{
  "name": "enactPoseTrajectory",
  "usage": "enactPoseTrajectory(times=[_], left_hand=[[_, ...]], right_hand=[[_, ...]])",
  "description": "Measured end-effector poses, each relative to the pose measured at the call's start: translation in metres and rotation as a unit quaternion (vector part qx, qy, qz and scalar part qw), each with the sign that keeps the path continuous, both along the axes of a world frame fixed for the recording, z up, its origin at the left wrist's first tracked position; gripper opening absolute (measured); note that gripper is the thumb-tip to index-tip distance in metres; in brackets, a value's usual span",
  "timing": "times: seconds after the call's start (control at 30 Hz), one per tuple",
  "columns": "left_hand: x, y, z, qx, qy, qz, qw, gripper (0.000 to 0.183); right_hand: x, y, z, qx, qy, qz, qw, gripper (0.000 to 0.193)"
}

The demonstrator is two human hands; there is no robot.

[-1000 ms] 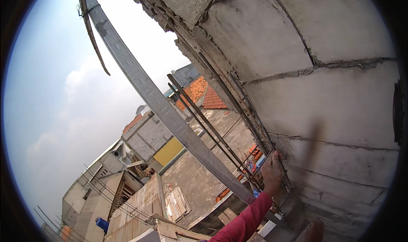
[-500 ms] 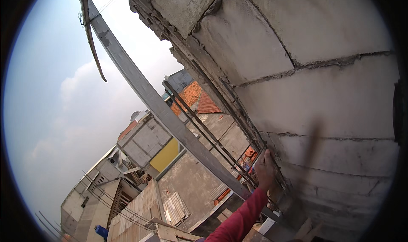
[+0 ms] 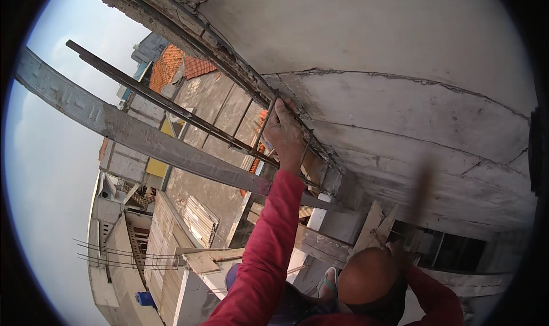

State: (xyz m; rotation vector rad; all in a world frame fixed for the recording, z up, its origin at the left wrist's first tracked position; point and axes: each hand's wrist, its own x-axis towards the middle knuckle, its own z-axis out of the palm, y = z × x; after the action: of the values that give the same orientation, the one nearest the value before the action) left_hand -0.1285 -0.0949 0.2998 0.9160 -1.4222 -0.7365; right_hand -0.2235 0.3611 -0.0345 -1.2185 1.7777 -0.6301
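My left hand (image 3: pixel 284 132), in a red sleeve, reaches up to the steel bars beside the block wall. Its fingers are closed round a thin rebar stirrup (image 3: pixel 267 117) that links the upright bars, close to the wall edge. A pair of long dark rebars (image 3: pixel 171 107) slants past the wrist. My right arm (image 3: pixel 434 294) shows as a red sleeve at the lower right. My right hand (image 3: pixel 396 250) is dark and partly hidden behind a rounded brown object (image 3: pixel 369 274) whose kind I cannot make out; its fingers do not show clearly.
A large grey block wall (image 3: pixel 412 108) fills the right. A long grey beam (image 3: pixel 160 151) slants across the left. Below are wooden boards (image 3: pixel 323 243), a sandalled foot (image 3: pixel 327 285), a dark opening (image 3: pixel 457 251) and neighbouring roofs (image 3: pixel 200 114). A brown blur (image 3: pixel 422 194) crosses the wall.
The view has tilted down and turned, so the wall, beam and bars have shifted up and left. My left hand remains at the bars. My right arm and the brown object have come into view.
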Motion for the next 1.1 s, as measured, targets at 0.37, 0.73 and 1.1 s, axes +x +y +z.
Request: enactPoseTrajectory(times=[0.37,0.73,1.1], left_hand=[[-0.001,-0.004,0.007,-0.029,-0.045,-0.033,0.998,0.043],[-0.005,-0.005,0.009,0.003,0.017,-0.051,0.999,0.040],[-0.006,-0.010,0.004,-0.016,0.007,-0.041,0.999,0.037]], right_hand=[[-0.039,-0.162,0.138,-0.227,0.045,-0.098,0.968,0.031],[-0.030,-0.306,0.052,-0.219,0.070,-0.045,0.972,0.033],[-0.041,-0.322,0.005,-0.277,0.117,-0.005,0.954,0.034]])
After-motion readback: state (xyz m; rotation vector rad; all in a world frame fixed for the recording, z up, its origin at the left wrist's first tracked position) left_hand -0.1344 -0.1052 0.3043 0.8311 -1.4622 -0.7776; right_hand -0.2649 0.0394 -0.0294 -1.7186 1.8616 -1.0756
